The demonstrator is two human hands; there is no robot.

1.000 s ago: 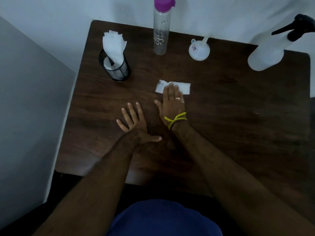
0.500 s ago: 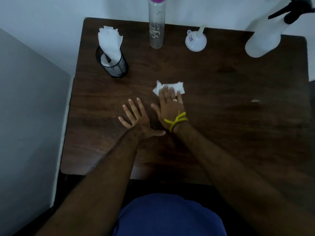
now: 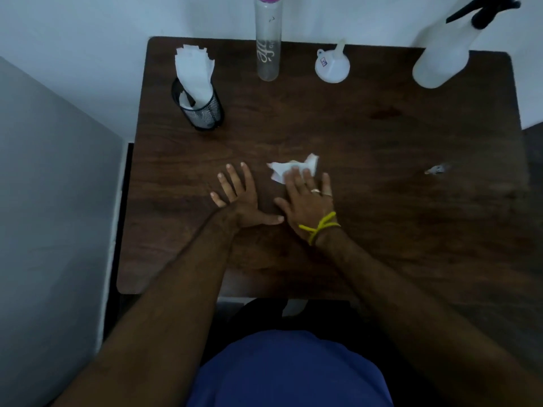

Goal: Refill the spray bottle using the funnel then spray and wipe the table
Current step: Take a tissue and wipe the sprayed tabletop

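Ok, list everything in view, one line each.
table: one, dark brown wood, fills the middle
mesh cup: one, black, far left, holding white tissues
water bottle: one, clear with purple cap, far centre
funnel: one, white, far edge, spout up
spray bottle: one, white with black trigger, far right
tissue: one, white, crumpled, table centre
scrap: one, pale, right side
left hand: flat on the table
right hand: yellow wrist cord, fingers pressing the tissue
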